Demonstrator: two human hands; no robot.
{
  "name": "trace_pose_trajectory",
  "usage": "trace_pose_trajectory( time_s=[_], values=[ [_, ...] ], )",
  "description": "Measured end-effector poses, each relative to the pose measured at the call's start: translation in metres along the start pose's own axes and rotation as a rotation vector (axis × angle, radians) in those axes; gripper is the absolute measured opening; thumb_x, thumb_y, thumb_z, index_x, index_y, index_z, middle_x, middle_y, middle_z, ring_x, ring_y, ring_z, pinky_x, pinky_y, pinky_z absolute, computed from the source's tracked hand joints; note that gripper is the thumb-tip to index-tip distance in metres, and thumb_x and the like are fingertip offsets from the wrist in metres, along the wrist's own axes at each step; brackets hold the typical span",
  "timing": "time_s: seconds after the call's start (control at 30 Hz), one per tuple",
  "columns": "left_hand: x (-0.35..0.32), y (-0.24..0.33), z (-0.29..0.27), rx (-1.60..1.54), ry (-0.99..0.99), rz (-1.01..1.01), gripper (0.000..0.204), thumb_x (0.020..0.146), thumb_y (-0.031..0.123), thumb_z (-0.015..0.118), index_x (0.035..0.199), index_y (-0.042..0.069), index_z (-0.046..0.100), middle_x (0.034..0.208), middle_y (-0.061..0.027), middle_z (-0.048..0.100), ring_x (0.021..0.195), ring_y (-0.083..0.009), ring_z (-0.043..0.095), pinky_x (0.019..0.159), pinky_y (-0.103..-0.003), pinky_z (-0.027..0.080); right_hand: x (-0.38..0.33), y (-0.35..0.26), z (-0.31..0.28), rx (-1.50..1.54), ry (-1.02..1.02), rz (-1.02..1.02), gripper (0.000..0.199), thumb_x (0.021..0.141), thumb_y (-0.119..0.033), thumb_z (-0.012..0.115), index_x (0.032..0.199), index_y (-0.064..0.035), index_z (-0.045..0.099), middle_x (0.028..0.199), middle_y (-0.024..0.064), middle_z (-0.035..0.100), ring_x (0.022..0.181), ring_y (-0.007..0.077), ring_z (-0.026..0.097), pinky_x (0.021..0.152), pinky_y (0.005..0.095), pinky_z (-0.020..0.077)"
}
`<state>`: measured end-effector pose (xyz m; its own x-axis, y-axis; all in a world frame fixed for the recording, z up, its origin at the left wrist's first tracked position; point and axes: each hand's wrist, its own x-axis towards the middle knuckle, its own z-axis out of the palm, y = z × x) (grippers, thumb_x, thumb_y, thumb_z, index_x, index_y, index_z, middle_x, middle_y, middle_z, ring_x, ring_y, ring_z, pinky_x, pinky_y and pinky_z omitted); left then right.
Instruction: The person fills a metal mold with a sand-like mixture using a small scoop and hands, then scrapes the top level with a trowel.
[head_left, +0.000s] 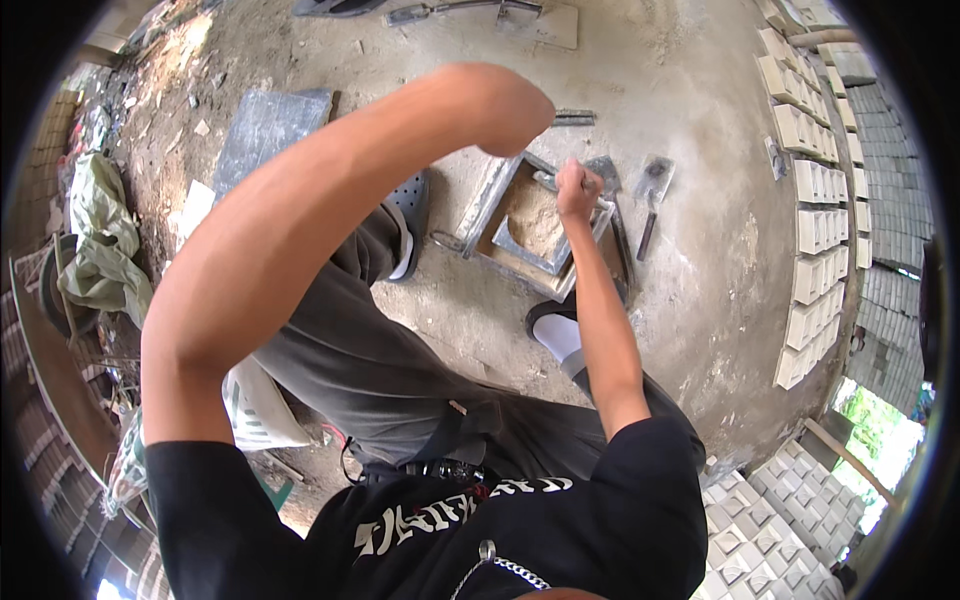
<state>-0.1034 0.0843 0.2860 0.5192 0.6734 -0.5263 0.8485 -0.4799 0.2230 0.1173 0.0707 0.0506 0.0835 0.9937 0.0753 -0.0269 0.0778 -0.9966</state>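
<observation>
Between my feet on the floor lies a rectangular metal mould frame (481, 202), with a ring-like handle at its left corner. Pale sandy powder (532, 215) and a grey angled metal piece (522, 250) are inside it. My right hand (578, 190) is closed at the frame's far right corner, on something grey that its fingers mostly cover. My left hand (515, 112) is raised over the far side of the frame, bent away so its fingers are hidden. A grey flat blade (603, 174) shows just beyond my right hand.
A trowel (652, 195) lies to the right of the frame. Pale moulded blocks (818, 225) stand in rows along the right. A dark flat board (272, 130) lies at the far left. More tools (465, 12) lie at the far edge, and patterned blocks (765, 540) sit lower right.
</observation>
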Motion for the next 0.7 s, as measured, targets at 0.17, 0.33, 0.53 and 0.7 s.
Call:
trace_pose_trajectory(
  time_s=[0.17,0.33,0.53,0.7],
  values=[
    [0.009,-0.001,0.005,0.008,-0.021,-0.018,0.03,0.077,0.0,0.051,0.107,0.0,0.056,0.096,-0.0172,0.065,0.094,-0.034,0.062,0.077,-0.044,0.049,-0.002,-0.024,0.013,0.123,0.003,0.026,0.039,0.089,-0.011,0.048,0.053,-0.0064,0.034,0.052,-0.0049,0.034,0.049,0.0036,0.032,0.044,0.0255,0.0223],
    [0.011,-0.002,0.005,0.052,-0.007,0.002,0.03,0.077,0.001,0.053,0.106,0.0,0.058,0.1,-0.0153,0.065,0.097,-0.0326,0.061,0.079,-0.042,0.048,-0.004,-0.003,0.009,-0.029,-0.155,-0.015,0.042,0.09,-0.012,0.05,0.05,-0.0073,0.036,0.05,-0.0044,0.039,0.048,0.0035,0.033,0.043,0.0253,0.022],
    [0.035,-0.003,0.007,0.197,0.02,0.063,0.024,0.077,0.008,0.057,0.096,0.001,0.068,0.092,-0.0157,0.067,0.08,-0.0309,0.062,0.069,-0.043,0.049,0.001,0.007,0.01,-0.054,-0.071,-0.052,0.043,0.09,-0.013,0.05,0.05,-0.0064,0.035,0.048,-0.003,0.038,0.045,0.0059,0.032,0.044,0.0262,0.0251],
    [0.042,-0.011,0.006,0.08,0.031,0.131,0.025,0.072,0.013,0.061,0.09,-0.001,0.071,0.092,-0.0195,0.068,0.083,-0.0323,0.065,0.071,-0.043,0.05,-0.013,-0.021,0.018,-0.062,-0.05,-0.061,0.041,0.088,-0.016,0.052,0.05,-0.0036,0.042,0.05,-0.0027,0.042,0.05,0.0048,0.037,0.045,0.0259,0.0266]
  ],
)
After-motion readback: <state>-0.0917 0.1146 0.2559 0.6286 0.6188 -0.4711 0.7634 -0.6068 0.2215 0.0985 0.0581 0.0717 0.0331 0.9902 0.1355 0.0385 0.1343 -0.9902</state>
